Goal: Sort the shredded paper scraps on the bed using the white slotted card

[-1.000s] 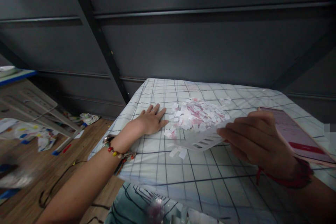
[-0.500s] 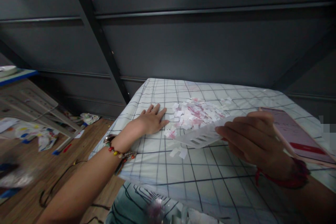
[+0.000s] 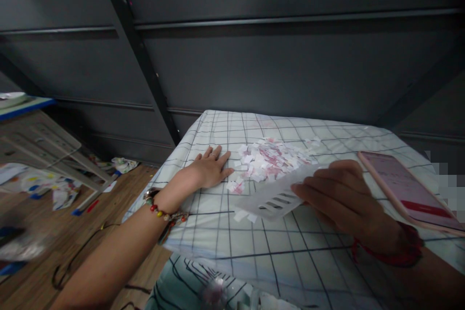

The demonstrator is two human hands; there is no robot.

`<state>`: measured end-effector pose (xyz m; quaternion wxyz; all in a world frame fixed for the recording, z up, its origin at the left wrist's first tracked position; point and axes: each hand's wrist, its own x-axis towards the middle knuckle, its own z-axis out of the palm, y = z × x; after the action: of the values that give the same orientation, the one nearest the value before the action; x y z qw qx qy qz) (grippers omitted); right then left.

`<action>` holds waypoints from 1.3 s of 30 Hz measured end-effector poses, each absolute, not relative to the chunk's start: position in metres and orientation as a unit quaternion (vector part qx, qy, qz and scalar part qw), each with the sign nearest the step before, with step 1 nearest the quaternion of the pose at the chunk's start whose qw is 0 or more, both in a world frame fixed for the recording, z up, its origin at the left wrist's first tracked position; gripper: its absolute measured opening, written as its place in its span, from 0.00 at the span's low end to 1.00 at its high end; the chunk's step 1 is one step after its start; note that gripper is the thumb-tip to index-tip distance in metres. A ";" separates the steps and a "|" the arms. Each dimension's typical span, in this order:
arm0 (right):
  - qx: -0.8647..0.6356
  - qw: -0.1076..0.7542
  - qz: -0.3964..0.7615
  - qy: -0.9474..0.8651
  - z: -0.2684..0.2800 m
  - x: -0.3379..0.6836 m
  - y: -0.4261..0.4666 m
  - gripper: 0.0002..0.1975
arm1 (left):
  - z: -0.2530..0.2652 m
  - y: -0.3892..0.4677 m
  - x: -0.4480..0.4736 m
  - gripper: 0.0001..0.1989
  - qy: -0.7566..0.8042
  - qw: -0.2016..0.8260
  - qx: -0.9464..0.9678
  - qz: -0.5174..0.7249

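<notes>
My left hand (image 3: 212, 169) lies flat with fingers spread on the white checked cloth (image 3: 254, 247), beside a heap of torn paper scraps (image 3: 271, 157), white with pink marks. In my right hand (image 3: 337, 193) is a thin, whitish, translucent sheet with slots (image 3: 276, 198), pinched at its right edge between thumb and fingers. The sheet hangs tilted over the near side of the heap and covers part of it. A few loose scraps (image 3: 237, 186) lie between my left hand and the sheet.
A phone in a pink case (image 3: 410, 186) lies on the cloth to the right. Behind stands a dark panelled wall (image 3: 269, 68). At left are a blue-edged table (image 3: 43, 131), a cable (image 3: 78, 256) on the wooden floor and scattered litter.
My right hand has shifted slightly left and down. The slotted sheet has tipped so more of its face and slots show. My left hand stays in place.
</notes>
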<state>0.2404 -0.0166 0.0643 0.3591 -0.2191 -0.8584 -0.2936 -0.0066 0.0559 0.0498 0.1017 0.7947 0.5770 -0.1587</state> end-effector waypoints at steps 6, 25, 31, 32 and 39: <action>-0.184 0.366 -0.281 -0.868 0.065 0.236 -0.012 0.07 | 0.046 0.057 -0.009 0.32 0.568 0.096 0.804 -0.148; -0.179 0.391 -0.276 -0.859 0.070 0.233 -0.011 0.09 | 0.042 0.061 -0.010 0.32 0.565 0.085 0.807 -0.152; -0.181 0.388 -0.283 -0.858 0.074 0.232 -0.013 0.11 | 0.043 0.058 -0.012 0.32 0.560 0.081 0.814 -0.133; -0.179 0.391 -0.283 -0.857 0.073 0.232 -0.013 0.11 | 0.044 0.058 -0.012 0.31 0.560 0.081 0.814 -0.133; -0.173 0.406 -0.282 -0.852 0.068 0.235 -0.012 0.08 | 0.051 0.054 -0.007 0.30 0.576 0.094 0.799 -0.146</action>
<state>0.2351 -0.0122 0.0679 0.4058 -0.1727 -0.8519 -0.2825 -0.0074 0.0542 0.0512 0.0943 0.7990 0.5756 -0.1460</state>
